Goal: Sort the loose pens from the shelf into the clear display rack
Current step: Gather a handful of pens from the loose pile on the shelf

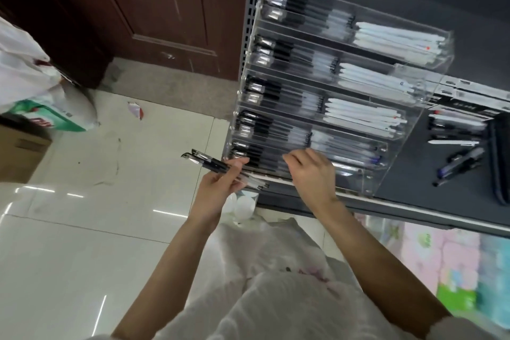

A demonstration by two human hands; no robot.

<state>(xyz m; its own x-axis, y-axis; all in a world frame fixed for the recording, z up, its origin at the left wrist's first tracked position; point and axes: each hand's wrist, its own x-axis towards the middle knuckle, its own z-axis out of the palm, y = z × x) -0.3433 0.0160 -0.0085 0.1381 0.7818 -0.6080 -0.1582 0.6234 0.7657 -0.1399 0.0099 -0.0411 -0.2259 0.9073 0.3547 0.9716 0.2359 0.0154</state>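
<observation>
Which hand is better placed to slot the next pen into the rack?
Right. The right hand is free at the rack's lowest row; the left hand grips the pen bundle off to its side.

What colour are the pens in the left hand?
Black caps with clear barrels, as the head view shows the pens in the left hand.

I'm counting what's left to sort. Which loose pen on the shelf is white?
The white pen lying alone just right of the clear rack; the loose pens below it are dark.
</observation>
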